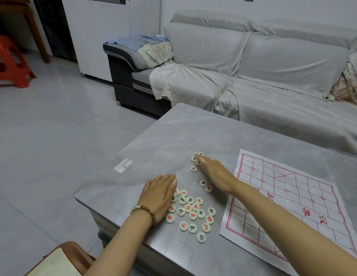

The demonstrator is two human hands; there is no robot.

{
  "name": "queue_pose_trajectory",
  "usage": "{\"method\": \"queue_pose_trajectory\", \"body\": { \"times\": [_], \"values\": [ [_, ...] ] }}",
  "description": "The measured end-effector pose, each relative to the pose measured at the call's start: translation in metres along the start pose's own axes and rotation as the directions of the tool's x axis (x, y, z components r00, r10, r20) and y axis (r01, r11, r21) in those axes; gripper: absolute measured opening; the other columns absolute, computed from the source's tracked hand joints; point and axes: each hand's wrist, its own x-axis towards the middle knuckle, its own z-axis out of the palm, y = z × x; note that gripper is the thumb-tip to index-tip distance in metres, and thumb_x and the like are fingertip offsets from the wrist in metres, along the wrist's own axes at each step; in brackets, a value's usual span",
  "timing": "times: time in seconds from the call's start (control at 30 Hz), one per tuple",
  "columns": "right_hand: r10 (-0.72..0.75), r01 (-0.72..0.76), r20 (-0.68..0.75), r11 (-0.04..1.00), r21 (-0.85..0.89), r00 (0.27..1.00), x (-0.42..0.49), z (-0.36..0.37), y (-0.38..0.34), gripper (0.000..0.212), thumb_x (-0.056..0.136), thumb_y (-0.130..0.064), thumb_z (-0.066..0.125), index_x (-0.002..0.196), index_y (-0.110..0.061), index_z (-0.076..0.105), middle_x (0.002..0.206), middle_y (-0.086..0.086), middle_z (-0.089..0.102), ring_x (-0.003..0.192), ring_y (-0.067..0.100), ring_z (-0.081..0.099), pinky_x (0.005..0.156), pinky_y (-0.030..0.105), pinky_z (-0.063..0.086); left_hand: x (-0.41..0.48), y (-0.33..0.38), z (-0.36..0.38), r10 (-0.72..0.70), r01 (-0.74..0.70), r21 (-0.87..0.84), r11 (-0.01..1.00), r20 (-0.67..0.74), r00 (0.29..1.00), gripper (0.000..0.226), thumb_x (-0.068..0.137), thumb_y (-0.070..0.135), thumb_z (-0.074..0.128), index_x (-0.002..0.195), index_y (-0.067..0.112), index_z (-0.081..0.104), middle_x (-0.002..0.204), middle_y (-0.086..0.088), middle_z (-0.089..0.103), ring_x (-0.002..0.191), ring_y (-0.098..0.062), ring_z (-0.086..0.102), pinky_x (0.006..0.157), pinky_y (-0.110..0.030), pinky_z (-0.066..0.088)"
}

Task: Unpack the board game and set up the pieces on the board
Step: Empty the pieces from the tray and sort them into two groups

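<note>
**A:** How far along is the person getting?

**B:** The unpacking is looking done. The paper xiangqi board (pixel 283 206) is lying unfolded on the right side of the grey table (pixel 193 126), and the round xiangqi pieces (pixel 190 213) are sitting loose on the tabletop just left of it. None is standing on the board, so all the placing is yet to begin.

**A:** What are the hands doing?

**B:** Both are lying flat with straight fingers, gripping nothing. The left hand (pixel 159 193) is resting against the main cluster's left edge. The right hand (pixel 215 173) is reaching to the stray pieces (pixel 194 158) farther out, its fingertips touching them, and it is probably herding them in.

**A:** Is any container showing?

**B:** Only a brown case (pixel 60 259) with a pale face is showing, at the lower left. Whether it is holding anything cannot be told.
</note>
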Motion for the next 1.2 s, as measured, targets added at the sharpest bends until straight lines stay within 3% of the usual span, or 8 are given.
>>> {"method": "queue_pose_trajectory", "body": {
  "times": [0.13, 0.23, 0.37, 0.53, 0.73, 0.83, 1.03, 1.2],
  "values": [
    [-0.064, 0.064, 0.000, 0.998, 0.003, 0.998, -0.044, 0.002, 0.005, 0.057, 0.098, -0.048, 0.007, 0.139, -0.033, 0.044, 0.144, -0.022, 0.036, 0.137, -0.011, 0.011, 0.117, 0.023, -0.005, -0.002, 0.003, 0.001, 0.002, -0.002, -0.002, 1.000, -0.012, 1.000, 0.050, 0.100, 0.042, 0.010, 0.147, 0.030, 0.020, 0.154, 0.012, 0.020, 0.143, -0.008, 0.010, 0.119, -0.032, 0.003],
    [-0.104, 0.107, 0.026, 0.986, -0.128, 0.994, -0.051, 0.003, 0.007, 0.063, 0.094, -0.051, 0.006, 0.135, -0.030, 0.050, 0.144, -0.020, 0.040, 0.139, -0.010, 0.010, 0.115, 0.022, -0.010, -0.005, 0.004, 0.000, -0.008, 0.008, -0.009, 1.000, -0.019, 1.000, 0.050, 0.100, 0.042, 0.011, 0.147, 0.029, 0.020, 0.154, 0.012, 0.020, 0.143, -0.008, 0.011, 0.118, -0.032, 0.002],
    [-0.077, 0.095, 0.089, 0.971, -0.217, 0.993, -0.038, 0.004, 0.006, 0.068, 0.091, -0.056, 0.002, 0.144, -0.031, 0.035, 0.151, -0.017, 0.030, 0.144, -0.002, 0.001, 0.117, 0.031, -0.013, -0.004, 0.004, -0.001, -0.009, 0.008, -0.023, 1.000, -0.048, 0.999, 0.049, 0.100, 0.042, 0.012, 0.147, 0.029, 0.022, 0.154, 0.011, 0.022, 0.143, -0.009, 0.013, 0.118, -0.033, 0.004],
    [0.038, -0.007, 0.085, 0.945, -0.328, 0.996, 0.009, 0.010, 0.001, 0.049, 0.103, -0.040, 0.013, 0.151, -0.028, 0.014, 0.158, -0.012, 0.010, 0.145, 0.008, -0.009, 0.116, 0.036, -0.014, -0.001, -0.003, 0.000, -0.004, 0.004, -0.011, 1.000, -0.032, 0.999, 0.050, 0.100, 0.041, 0.012, 0.146, 0.027, 0.024, 0.153, 0.010, 0.025, 0.142, -0.008, 0.015, 0.118, -0.034, 0.008],
    [0.060, -0.051, -0.090, 0.994, 0.099, 0.994, -0.006, 0.010, 0.001, 0.051, 0.103, -0.039, 0.010, 0.145, -0.025, 0.034, 0.153, -0.007, 0.029, 0.142, 0.007, 0.020, 0.118, 0.029, 0.007, -0.008, -0.008, -0.005, 0.029, -0.032, -0.083, 0.996, -0.046, 0.999, 0.049, 0.101, 0.038, 0.012, 0.144, 0.027, 0.033, 0.148, 0.010, 0.035, 0.140, -0.008, 0.022, 0.116, -0.026, 0.012],
    [0.116, -0.087, -0.071, 0.941, 0.327, 0.991, -0.045, 0.011, 0.003, 0.062, 0.094, -0.057, 0.014, 0.134, -0.029, 0.051, 0.139, -0.016, 0.047, 0.129, -0.001, 0.038, 0.107, 0.019, 0.022, -0.012, -0.008, -0.008, 0.014, -0.029, -0.212, 0.977, -0.068, 0.998, 0.047, 0.100, 0.040, 0.015, 0.139, 0.029, 0.040, 0.138, 0.010, 0.047, 0.130, -0.010, 0.039, 0.106, -0.022, 0.027],
    [0.120, -0.118, 0.011, 0.943, 0.312, 0.993, -0.092, 0.021, 0.001, 0.065, 0.089, -0.059, 0.014, 0.134, -0.031, 0.051, 0.139, -0.019, 0.047, 0.130, -0.002, 0.039, 0.108, 0.016, 0.021, -0.019, -0.011, -0.010, -0.042, 0.003, -0.468, 0.884, -0.073, 0.996, 0.047, 0.099, 0.045, 0.017, 0.135, 0.032, 0.044, 0.130, 0.012, 0.055, 0.121, -0.006, 0.048, 0.105, -0.034, 0.040],
    [0.035, -0.041, 0.032, 0.982, 0.187, 0.999, -0.099, 0.027, -0.013, 0.052, 0.099, -0.043, 0.011, 0.140, -0.031, 0.041, 0.143, -0.016, 0.042, 0.133, -0.004, 0.031, 0.118, 0.025, 0.012, -0.029, -0.015, -0.016, -0.061, 0.015, -0.446, 0.895, -0.087, 0.994, 0.048, 0.100, 0.043, 0.018, 0.136, 0.026, 0.044, 0.130, 0.009, 0.056, 0.115, -0.003, 0.049, 0.105, -0.029, 0.038]
  ]
}}
